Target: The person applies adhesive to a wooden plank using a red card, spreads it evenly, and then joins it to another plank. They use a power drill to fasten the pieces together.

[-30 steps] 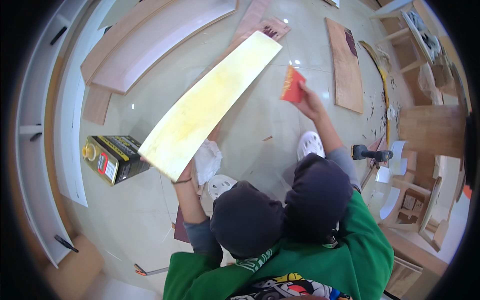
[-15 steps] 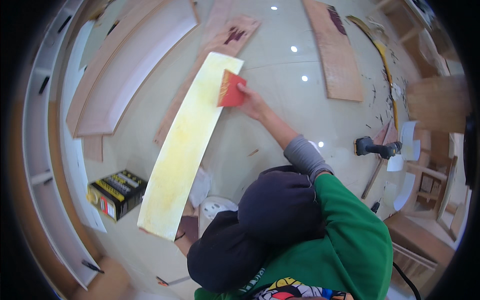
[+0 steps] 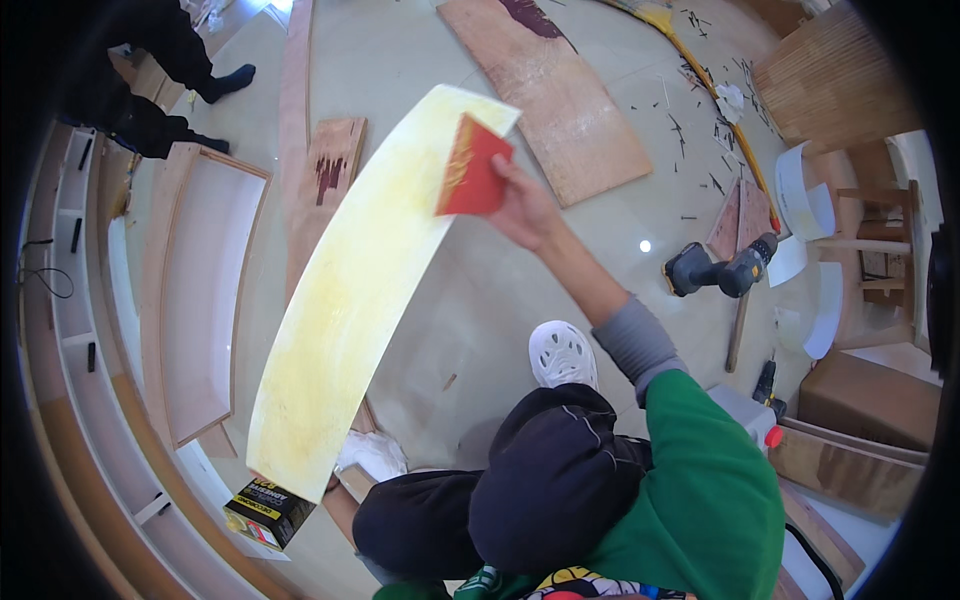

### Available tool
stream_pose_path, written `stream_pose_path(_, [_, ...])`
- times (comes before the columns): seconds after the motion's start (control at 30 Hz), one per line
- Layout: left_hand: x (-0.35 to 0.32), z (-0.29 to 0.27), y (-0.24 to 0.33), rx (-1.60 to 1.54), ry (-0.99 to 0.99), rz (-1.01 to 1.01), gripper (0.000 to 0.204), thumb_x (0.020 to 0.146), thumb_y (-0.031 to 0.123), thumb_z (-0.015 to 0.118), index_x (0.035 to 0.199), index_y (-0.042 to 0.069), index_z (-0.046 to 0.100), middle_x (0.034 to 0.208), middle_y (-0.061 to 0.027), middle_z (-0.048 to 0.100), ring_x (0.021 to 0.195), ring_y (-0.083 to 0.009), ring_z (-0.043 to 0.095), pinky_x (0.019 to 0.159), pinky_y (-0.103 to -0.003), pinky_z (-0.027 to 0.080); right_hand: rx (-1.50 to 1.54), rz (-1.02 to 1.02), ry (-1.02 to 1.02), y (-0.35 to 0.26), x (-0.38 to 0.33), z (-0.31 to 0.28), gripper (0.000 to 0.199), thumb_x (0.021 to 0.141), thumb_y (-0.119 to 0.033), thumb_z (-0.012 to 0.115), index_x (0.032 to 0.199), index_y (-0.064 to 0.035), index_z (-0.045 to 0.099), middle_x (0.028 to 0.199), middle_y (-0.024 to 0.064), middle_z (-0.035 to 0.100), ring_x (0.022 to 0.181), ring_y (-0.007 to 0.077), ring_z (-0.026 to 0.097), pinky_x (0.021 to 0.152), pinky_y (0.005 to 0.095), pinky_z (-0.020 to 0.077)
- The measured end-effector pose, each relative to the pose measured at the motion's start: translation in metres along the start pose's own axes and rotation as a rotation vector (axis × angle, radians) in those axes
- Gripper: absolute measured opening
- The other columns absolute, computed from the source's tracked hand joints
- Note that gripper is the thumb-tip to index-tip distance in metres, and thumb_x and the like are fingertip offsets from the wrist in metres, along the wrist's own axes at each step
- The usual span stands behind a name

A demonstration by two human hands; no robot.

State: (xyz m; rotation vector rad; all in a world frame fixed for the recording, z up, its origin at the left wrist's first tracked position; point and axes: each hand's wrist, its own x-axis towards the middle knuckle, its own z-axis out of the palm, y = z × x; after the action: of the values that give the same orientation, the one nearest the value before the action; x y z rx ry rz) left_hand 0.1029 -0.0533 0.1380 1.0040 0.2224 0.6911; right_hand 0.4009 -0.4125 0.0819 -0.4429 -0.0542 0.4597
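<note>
My right hand (image 3: pixel 525 205) grips a red card (image 3: pixel 478 168) with gold markings, thumb on its upper face. The card stands tilted against the far end of a long white strip panel (image 3: pixel 340 290), whose face is smeared with a yellowish film. At the panel's near-left end, my left hand (image 3: pixel 334 490) holds it up from beneath, its fingers mostly hidden behind the panel. A black and yellow rectangular can (image 3: pixel 268 512) stands partly covered by that end.
Wooden boards (image 3: pixel 560 110) lie on the floor ahead, beside an open shallow wooden box (image 3: pixel 205 290). To the right are a cordless drill (image 3: pixel 720 268), scattered screws and a yellow pole (image 3: pixel 740 135). Another person's legs (image 3: pixel 165 80) are at the far left. My white clog (image 3: pixel 562 355) is below.
My view has shifted, bringing another person's legs and my white clog into sight. The panel's near end now covers part of the can. Both hands keep their hold.
</note>
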Motion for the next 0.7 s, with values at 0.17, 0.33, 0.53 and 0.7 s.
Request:
stream_pose_path(0.17, [0.058, 0.063, -0.031, -0.319, -0.392, -0.164, 0.078, 0.091, 0.066, 0.033, 0.139, 0.005, 0.038, 0.143, -0.0127, 0.042, 0.129, -0.0303, 0.043, 0.105, -0.046, 0.037, -0.108, -0.183, 0.085, -0.096, -0.015, -0.002, 0.055, 0.097, -0.033, 0.048, 0.142, -0.0080, 0.030, 0.142, 0.0121, 0.042, 0.132, 0.0280, 0.039, 0.111, 0.0504, 0.0289])
stream_pose_path(0.33, [0.112, 0.072, -0.090, -0.542, -0.615, -0.266, 0.074, 0.092, 0.063, 0.034, 0.139, 0.006, 0.039, 0.144, -0.0129, 0.040, 0.130, -0.0317, 0.042, 0.106, -0.049, 0.036, -0.174, -0.277, 0.112, -0.161, -0.025, -0.010, 0.053, 0.098, -0.036, 0.044, 0.142, -0.0088, 0.032, 0.142, 0.0122, 0.041, 0.133, 0.0293, 0.037, 0.110, 0.0541, 0.0269])
stream_pose_path(0.53, [0.124, 0.099, -0.144, -0.546, -0.513, -0.584, 0.064, 0.095, 0.053, 0.035, 0.137, 0.006, 0.042, 0.143, -0.0145, 0.042, 0.128, -0.0344, 0.043, 0.105, -0.051, 0.036, -0.083, -0.351, 0.262, -0.201, -0.066, -0.063, 0.051, 0.096, -0.034, 0.049, 0.139, -0.0105, 0.036, 0.143, 0.0109, 0.042, 0.134, 0.0310, 0.037, 0.108, 0.0594, 0.0241])
stream_pose_path(0.7, [0.116, 0.120, -0.203, -0.357, -0.281, -0.919, 0.064, 0.091, 0.048, 0.040, 0.135, 0.003, 0.045, 0.138, -0.0152, 0.049, 0.123, -0.0327, 0.049, 0.106, -0.044, 0.038, -0.054, -0.357, 0.407, -0.220, -0.096, -0.141, 0.049, 0.095, -0.032, 0.053, 0.137, -0.0137, 0.039, 0.140, 0.0089, 0.046, 0.131, 0.0313, 0.040, 0.107, 0.0611, 0.0249])
